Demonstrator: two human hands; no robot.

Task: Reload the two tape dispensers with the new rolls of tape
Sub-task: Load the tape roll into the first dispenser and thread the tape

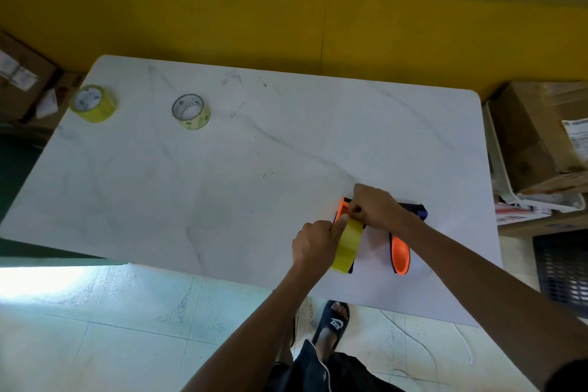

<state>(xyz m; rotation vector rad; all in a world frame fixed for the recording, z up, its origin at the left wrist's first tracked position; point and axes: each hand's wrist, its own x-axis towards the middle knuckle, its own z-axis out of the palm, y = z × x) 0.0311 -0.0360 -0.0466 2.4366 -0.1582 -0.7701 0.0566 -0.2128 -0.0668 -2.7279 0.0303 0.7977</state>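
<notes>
Lying on the white table [222,168] at about five o'clock from its middle, the tape dispenser [401,253] shows an orange handle pointing toward the near edge and a black and orange head under the hands. A yellow roll of tape [347,246] stands on edge on the dispenser, directly between the two hands. The left hand [313,245] sits at nine o'clock of that roll, fingers curled, thumb stretched out and pressed on the roll's top edge. The right hand [377,208] is at one o'clock of the roll, its fingertips pinched together at the tape's end by the orange front of the dispenser; what they pinch is too small to tell surely. Far off at ten o'clock lie a thin roll [191,111] and, by the table's left corner, a fuller roll [93,103].
</notes>
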